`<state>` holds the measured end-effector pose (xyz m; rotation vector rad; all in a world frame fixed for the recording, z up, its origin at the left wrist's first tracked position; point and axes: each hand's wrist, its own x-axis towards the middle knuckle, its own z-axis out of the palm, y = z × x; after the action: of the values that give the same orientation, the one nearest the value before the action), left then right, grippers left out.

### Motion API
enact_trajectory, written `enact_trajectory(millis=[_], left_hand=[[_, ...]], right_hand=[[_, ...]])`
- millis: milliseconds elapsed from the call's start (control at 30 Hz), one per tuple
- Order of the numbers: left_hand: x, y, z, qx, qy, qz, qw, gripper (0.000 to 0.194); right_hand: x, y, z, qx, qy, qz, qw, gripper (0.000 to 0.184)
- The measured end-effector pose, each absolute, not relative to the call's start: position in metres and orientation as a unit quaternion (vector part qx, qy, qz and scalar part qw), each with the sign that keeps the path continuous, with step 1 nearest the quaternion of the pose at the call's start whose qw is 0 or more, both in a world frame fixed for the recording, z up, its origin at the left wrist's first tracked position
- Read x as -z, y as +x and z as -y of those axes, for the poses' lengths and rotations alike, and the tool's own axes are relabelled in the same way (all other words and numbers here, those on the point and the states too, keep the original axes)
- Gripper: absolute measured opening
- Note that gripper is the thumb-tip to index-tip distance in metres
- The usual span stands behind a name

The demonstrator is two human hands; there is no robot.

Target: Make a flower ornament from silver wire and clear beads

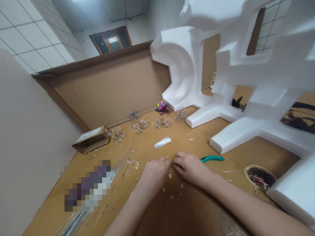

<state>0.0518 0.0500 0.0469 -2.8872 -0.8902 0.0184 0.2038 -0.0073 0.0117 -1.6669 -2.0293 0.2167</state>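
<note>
My left hand (154, 170) and my right hand (189, 166) meet over the wooden table (152, 209), fingers pinched together on a thin wire strung with clear beads (172, 183) that loops down between my wrists. A short wire end pokes up from my left fingertips. Teal-handled pliers (213, 159) lie just right of my right hand. A small bundle of cut wires (162, 142) rests a little beyond my hands.
Several finished clear-bead clusters (140, 125) line the back by the cardboard wall. A small cardboard box (91, 139) lies at the left, long wires (118, 168) beside it. White foam blocks (246, 98) crowd the right. A colourful toy (161, 106) and a cable hole (259, 176) are nearby.
</note>
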Motion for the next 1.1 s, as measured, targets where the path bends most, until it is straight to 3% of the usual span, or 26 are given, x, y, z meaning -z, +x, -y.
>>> enact_trajectory(millis=[100, 200, 367, 500, 600, 1100], left_hand=[[-0.046, 0.051, -0.053, 0.015, -0.953, 0.301, 0.014, 0.026], [-0.045, 0.051, -0.056, 0.086, -0.94, 0.317, -0.095, 0.024], [-0.044, 0.054, -0.062, 0.204, -0.801, 0.346, -0.444, 0.018], [-0.046, 0.054, -0.066, 0.21, -0.682, 0.338, -0.614, 0.022], [-0.05, 0.05, -0.069, 0.183, -0.657, 0.327, -0.655, 0.023], [-0.047, 0.041, -0.075, 0.122, -0.666, 0.316, -0.664, 0.023]], right_hand=[[-0.011, 0.205, 0.005, -0.114, -0.607, 0.732, 0.289, 0.021], [-0.012, 0.206, 0.001, -0.2, -0.602, 0.674, 0.378, 0.017], [-0.017, 0.207, -0.002, -0.525, -0.521, 0.47, 0.483, 0.021], [-0.019, 0.211, -0.002, -0.593, -0.458, 0.423, 0.509, 0.028], [-0.018, 0.214, -0.003, -0.598, -0.467, 0.415, 0.502, 0.028], [-0.016, 0.214, -0.002, -0.567, -0.497, 0.45, 0.478, 0.025]])
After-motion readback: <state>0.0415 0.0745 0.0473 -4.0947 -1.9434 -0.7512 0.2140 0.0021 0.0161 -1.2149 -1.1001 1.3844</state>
